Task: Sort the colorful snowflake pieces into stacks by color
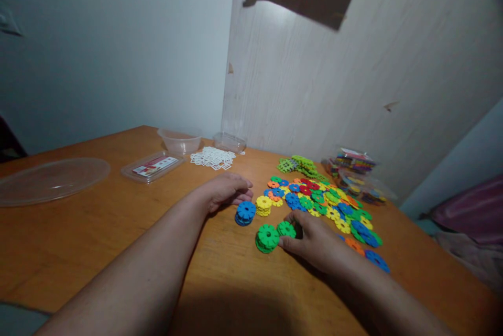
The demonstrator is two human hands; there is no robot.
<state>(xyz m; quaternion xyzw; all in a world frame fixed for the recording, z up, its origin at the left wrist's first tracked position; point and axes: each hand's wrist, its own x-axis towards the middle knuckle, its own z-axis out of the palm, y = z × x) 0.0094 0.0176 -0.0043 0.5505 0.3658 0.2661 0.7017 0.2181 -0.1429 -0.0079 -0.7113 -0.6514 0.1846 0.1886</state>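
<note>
My right hand (pixel 314 241) pinches a green toothed disc (pixel 286 229) between thumb and fingers, right beside a small stack of green discs (pixel 266 237) on the wooden table (pixel 78 241). My left hand (pixel 226 189) rests on the table with its fingers curled, apparently empty, just behind a stack of blue discs (pixel 245 213). A short yellow stack (pixel 263 204) stands to the right of the blue one. Behind both hands lies a loose pile of discs in several colours (pixel 326 205).
At the back stand a clear bowl (pixel 179 140), a small clear tub (pixel 229 142), a flat clear box with a red label (pixel 151 166) and a heap of white square pieces (pixel 212 158). A clear round lid (pixel 51 179) lies far left. Green pieces (pixel 301 164) and clear packs of discs (pixel 356 173) are right.
</note>
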